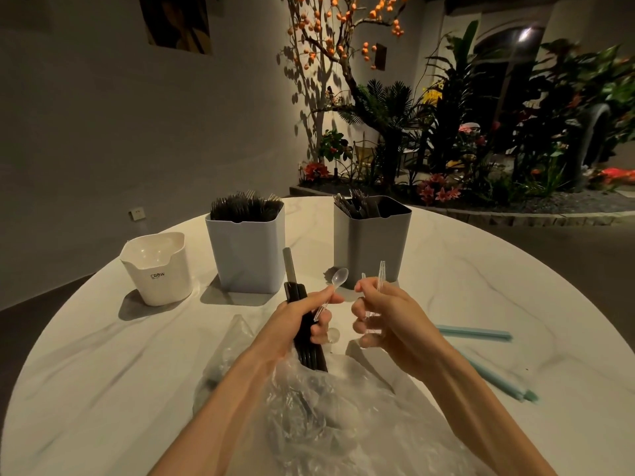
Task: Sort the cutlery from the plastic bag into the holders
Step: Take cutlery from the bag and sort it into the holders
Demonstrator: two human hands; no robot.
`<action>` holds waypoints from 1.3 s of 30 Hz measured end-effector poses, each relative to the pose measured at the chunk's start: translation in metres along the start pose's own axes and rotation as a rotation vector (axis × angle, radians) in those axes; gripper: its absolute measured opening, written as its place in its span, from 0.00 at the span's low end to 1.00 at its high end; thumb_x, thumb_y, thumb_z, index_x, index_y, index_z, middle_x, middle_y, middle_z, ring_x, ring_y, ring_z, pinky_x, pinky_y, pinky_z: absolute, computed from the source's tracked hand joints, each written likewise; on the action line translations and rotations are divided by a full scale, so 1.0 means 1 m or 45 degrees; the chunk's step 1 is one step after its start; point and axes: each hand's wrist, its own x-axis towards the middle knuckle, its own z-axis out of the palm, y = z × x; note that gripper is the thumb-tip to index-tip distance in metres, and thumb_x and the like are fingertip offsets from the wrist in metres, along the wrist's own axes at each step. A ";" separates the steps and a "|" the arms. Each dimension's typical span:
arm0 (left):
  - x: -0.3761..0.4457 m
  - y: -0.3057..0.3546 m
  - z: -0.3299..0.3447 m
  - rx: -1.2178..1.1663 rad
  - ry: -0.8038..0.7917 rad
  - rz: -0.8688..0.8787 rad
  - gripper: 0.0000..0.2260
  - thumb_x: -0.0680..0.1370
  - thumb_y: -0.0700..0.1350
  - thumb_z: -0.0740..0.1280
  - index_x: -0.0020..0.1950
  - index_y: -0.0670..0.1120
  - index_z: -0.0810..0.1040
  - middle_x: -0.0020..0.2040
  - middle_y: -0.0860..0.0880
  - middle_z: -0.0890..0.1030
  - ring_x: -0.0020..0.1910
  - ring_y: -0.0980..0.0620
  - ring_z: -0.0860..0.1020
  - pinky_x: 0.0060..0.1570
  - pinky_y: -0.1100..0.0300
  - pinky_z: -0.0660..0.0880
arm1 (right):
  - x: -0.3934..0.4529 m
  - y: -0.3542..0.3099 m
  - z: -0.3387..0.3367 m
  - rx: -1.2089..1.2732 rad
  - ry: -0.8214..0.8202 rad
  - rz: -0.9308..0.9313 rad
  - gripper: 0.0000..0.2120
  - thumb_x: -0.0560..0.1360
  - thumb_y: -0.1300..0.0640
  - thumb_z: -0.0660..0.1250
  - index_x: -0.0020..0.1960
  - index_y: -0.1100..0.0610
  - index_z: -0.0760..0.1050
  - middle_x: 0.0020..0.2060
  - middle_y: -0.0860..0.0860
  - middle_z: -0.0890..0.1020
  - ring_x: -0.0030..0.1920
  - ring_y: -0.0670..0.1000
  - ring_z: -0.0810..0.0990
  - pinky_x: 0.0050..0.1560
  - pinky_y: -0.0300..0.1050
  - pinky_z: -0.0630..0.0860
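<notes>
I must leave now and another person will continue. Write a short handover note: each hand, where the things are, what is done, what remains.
Left hand: grips a bundle of black cutlery and one clear spoon.
Right hand: grips clear cutlery.
Done: blue-grey holder is full of dark cutlery; grey holder is partly filled.
White holder looks empty.
Left: place what is held, then empty the plastic bag.

Both hands (302,317) (385,314) grip clear cutlery above the plastic bag (330,417).
</notes>
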 end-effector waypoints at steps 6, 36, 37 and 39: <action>0.000 -0.001 -0.003 -0.102 -0.011 -0.012 0.14 0.72 0.48 0.73 0.48 0.38 0.82 0.24 0.51 0.66 0.21 0.58 0.65 0.22 0.65 0.67 | 0.004 -0.001 -0.002 -0.158 0.138 -0.187 0.15 0.80 0.43 0.65 0.48 0.56 0.73 0.26 0.49 0.65 0.25 0.46 0.61 0.25 0.38 0.60; -0.016 0.004 0.003 0.180 -0.205 0.077 0.26 0.70 0.69 0.71 0.50 0.47 0.87 0.28 0.48 0.70 0.21 0.56 0.69 0.24 0.67 0.68 | -0.010 -0.001 0.004 -0.816 -0.463 0.151 0.31 0.65 0.25 0.65 0.39 0.55 0.72 0.29 0.49 0.67 0.26 0.45 0.62 0.29 0.38 0.60; -0.017 0.004 0.004 0.234 -0.214 0.091 0.24 0.68 0.68 0.74 0.45 0.47 0.86 0.28 0.48 0.71 0.21 0.56 0.69 0.24 0.67 0.69 | -0.009 -0.001 0.002 -0.840 -0.474 0.178 0.32 0.65 0.25 0.65 0.41 0.56 0.71 0.28 0.49 0.67 0.26 0.45 0.62 0.29 0.38 0.60; -0.018 0.004 0.006 0.324 -0.170 0.094 0.15 0.72 0.59 0.75 0.36 0.47 0.83 0.27 0.48 0.72 0.21 0.56 0.69 0.24 0.67 0.69 | -0.009 -0.002 0.000 -0.887 -0.468 0.186 0.28 0.69 0.28 0.64 0.41 0.55 0.73 0.26 0.46 0.70 0.24 0.44 0.65 0.27 0.35 0.62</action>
